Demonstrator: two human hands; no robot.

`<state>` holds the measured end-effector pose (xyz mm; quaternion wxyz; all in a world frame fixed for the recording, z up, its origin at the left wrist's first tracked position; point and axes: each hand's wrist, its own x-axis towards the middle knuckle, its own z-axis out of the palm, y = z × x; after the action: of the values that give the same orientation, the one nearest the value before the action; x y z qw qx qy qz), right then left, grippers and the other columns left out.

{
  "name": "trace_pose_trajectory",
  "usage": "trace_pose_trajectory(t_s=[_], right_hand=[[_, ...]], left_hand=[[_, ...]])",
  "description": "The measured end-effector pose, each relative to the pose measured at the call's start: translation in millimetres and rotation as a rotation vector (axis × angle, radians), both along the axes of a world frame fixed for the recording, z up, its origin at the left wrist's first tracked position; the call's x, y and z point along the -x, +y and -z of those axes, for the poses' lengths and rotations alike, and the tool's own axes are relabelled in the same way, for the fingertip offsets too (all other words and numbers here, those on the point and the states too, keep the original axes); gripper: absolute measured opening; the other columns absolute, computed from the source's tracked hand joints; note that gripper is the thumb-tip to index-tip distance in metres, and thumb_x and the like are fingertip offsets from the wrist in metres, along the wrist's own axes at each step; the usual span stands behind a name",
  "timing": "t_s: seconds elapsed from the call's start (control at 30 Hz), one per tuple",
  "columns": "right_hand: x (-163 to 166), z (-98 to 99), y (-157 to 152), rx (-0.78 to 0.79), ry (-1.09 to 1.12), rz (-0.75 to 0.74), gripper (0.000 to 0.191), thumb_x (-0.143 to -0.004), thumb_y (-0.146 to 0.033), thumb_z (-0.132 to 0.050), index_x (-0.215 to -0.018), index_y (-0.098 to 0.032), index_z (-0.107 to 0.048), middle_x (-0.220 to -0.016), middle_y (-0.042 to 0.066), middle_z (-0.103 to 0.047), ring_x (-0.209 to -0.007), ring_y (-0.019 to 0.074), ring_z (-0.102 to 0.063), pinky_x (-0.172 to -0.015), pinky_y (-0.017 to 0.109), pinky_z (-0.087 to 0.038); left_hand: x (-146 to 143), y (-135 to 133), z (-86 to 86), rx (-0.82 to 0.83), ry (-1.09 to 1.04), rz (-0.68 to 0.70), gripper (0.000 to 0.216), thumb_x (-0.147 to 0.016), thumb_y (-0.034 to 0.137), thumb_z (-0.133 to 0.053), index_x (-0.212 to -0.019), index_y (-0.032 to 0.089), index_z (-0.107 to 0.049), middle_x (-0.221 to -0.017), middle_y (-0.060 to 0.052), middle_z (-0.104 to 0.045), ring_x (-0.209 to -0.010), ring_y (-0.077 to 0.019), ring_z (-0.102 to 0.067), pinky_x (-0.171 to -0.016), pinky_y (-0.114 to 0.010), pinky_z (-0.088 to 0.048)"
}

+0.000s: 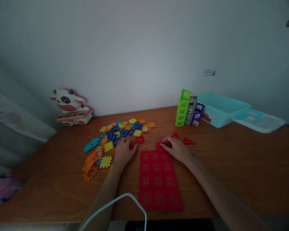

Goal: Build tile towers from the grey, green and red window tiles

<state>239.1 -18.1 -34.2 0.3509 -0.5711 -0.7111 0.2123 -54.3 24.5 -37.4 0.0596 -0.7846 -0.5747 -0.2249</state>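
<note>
A flat sheet of joined red waffle tiles (pixel 159 179) lies on the wooden table (pixel 231 166) in front of me. My left hand (pixel 124 151) rests just left of its far corner, fingers closed on a red tile (pixel 132 146). My right hand (pixel 174 148) sits at the sheet's far edge, fingers curled on another red tile (pixel 162 145) there. One loose red tile (pixel 139 140) lies between my hands, a little further back. Two red triangular pieces (pixel 189 141) lie right of my right hand.
A pile of blue, orange and yellow tiles (pixel 115 134) spreads at left. Green, grey and purple tile towers (pixel 189 109) stand at the back beside a teal bin (pixel 221 109) and its lid (pixel 260 120). A toy cow (pixel 71 107) sits at back left. A pale cable (pixel 125 202) loops near me.
</note>
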Motion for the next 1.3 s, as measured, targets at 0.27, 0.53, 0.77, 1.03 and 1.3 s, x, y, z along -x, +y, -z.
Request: trace_pose_trajectory(t_s=[0.27, 0.53, 0.77, 1.03, 1.3], right_hand=[[-7.4, -0.2, 2.0, -0.050, -0.168, 0.034, 0.018, -0.093, -0.041, -0.060, -0.089, -0.023, -0.062, -0.088, 0.007, -0.071, -0.080, 0.0236, -0.066, -0.072, 0.036, -0.050], [0.2, -5.3, 0.2, -0.126, -0.399, 0.005, 0.017, -0.096, -0.035, -0.057, -0.099, -0.020, -0.067, -0.103, 0.012, -0.069, -0.095, 0.0291, -0.066, -0.086, 0.043, -0.050], [1.5, -5.7, -1.6, -0.185, -0.528, 0.005, 0.017, -0.097, -0.030, -0.058, -0.103, -0.017, -0.068, -0.106, 0.011, -0.070, -0.096, 0.0275, -0.067, -0.086, 0.040, -0.051], [-0.5, -4.0, -1.9, -0.209, -0.398, 0.018, 0.015, -0.099, -0.028, -0.056, -0.096, -0.019, -0.066, -0.097, 0.008, -0.069, -0.088, 0.0230, -0.067, -0.082, 0.035, -0.051], [-3.5, -1.7, -1.2, -0.195, -0.309, -0.028, 0.013, -0.098, -0.026, -0.054, -0.092, -0.020, -0.065, -0.097, 0.008, -0.067, -0.089, 0.0226, -0.065, -0.084, 0.037, -0.052]], left_hand=[[-4.3, -2.0, -0.6, 0.035, -0.090, 0.179, 0.017, -0.094, 0.037, -0.061, -0.093, 0.021, -0.067, -0.102, -0.007, -0.058, -0.094, -0.0223, -0.062, -0.090, -0.037, -0.054], [-12.6, -6.1, -7.1, -0.065, -0.216, 0.331, 0.017, -0.097, 0.036, -0.059, -0.099, 0.021, -0.066, -0.102, -0.006, -0.060, -0.098, -0.0203, -0.062, -0.092, -0.035, -0.054], [-30.9, -16.3, -4.6, -0.038, -0.298, 0.510, 0.018, -0.096, 0.039, -0.063, -0.100, 0.021, -0.066, -0.105, -0.007, -0.063, -0.100, -0.0207, -0.063, -0.090, -0.036, -0.056], [-16.2, -15.8, -11.6, 0.076, -0.109, 0.598, 0.055, -0.085, 0.060, -0.070, -0.122, 0.021, -0.061, -0.126, -0.012, -0.061, -0.119, -0.0289, -0.059, -0.104, -0.046, -0.051], [-1.3, -9.0, -13.9, 0.140, -0.046, 0.539, 0.039, -0.093, 0.048, -0.062, -0.121, 0.021, -0.065, -0.119, -0.011, -0.068, -0.111, -0.0267, -0.064, -0.101, -0.044, -0.052]])
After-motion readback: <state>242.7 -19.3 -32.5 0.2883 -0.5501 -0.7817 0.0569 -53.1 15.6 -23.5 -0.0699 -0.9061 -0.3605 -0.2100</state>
